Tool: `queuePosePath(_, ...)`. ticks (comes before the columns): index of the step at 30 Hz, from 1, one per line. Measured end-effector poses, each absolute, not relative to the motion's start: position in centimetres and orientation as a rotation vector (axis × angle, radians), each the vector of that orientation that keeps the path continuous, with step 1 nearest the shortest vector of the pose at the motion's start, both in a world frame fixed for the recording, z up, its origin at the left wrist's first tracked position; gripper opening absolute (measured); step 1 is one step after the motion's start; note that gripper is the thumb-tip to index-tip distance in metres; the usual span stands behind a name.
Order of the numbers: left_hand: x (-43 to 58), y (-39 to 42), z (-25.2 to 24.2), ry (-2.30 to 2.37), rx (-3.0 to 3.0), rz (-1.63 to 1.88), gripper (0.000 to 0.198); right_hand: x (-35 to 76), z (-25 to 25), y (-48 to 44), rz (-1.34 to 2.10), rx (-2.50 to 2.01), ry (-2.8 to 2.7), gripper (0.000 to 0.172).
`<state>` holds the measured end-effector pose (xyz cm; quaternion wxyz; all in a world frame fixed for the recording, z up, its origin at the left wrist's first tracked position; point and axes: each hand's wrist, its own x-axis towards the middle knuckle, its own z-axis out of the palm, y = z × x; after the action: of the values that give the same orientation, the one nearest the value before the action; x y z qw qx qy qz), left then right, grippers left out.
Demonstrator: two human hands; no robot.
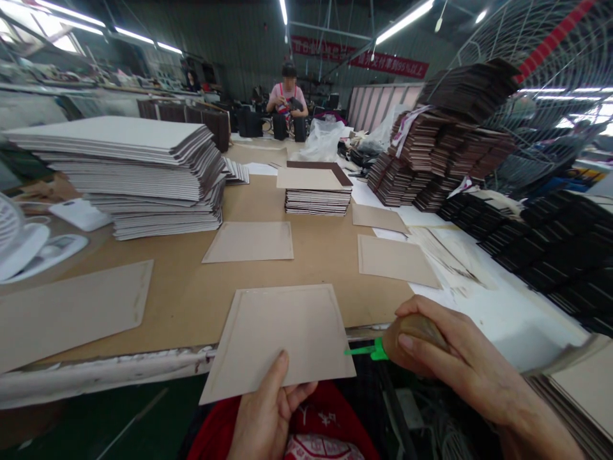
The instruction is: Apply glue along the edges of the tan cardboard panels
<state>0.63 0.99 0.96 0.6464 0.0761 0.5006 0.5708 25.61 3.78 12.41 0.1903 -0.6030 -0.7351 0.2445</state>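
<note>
At the left corner of the brown-papered worktop (191, 306), a loose beige card panel (67, 313) is laid, a white fan (19, 236) is seen beyond the left edge, and a tall stack of card panels (134, 179) is piled further back. At the far end, a seated co-worker (287, 96) is seen with both hands busy at a dark item. Out past the near edge, a square beige panel (278, 338) is firmly held by the left hand (268, 415), pinched between the thumb on top and the fingers beneath, above a red cloth (325, 415). A shorter stack of panels (316, 191) is set mid-worktop, and a loose panel (395, 260) is laid toward the right edge. A hand tool (412, 335) is clenched in the right hand (460, 358), its green tip (368, 350) just beside the held panel. Dark brown stacks (445, 140) and black stacks (560, 243) are heaped along the right side
</note>
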Motion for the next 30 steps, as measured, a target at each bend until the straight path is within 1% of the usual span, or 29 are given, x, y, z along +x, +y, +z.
queuePosePath(5, 0.6, 1.1, 0.9, 1.148, 0.176, 1.292, 0.056, 25.0, 11.9, 5.7, 0.613, -1.686, -2.002, 0.021)
queuePosePath(8, 0.7, 1.2, 1.0, 1.164, 0.168, 1.299, 0.053, 24.8, 12.0, 5.9, 0.638, -1.681, -2.014, 0.023)
queuePosePath(13, 0.7, 1.3, 1.0, 1.162, 0.157, 1.293, 0.051, 25.1, 12.8, 4.7, 0.743, -1.688, -2.085, 0.023)
queuePosePath(17, 0.7, 1.3, 1.0, 1.167, 0.144, 1.312, 0.044, 25.2, 13.3, 3.3, 0.803, -1.707, -2.116, 0.023)
queuePosePath(22, 0.8, 1.1, 1.2, 1.164, 0.135, 1.292, 0.036, 25.1, 13.5, 2.0, 0.800, -1.731, -2.093, 0.024)
queuePosePath(25, 0.8, 1.2, 1.3, 1.157, 0.133, 1.287, 0.040, 25.3, 13.4, 1.8, 0.815, -1.716, -2.073, 0.025)
queuePosePath(30, 0.7, 1.2, 1.0, 1.132, 0.087, 1.305, 0.057, 26.2, 12.1, 2.2, 0.848, -1.690, -2.027, 0.029)
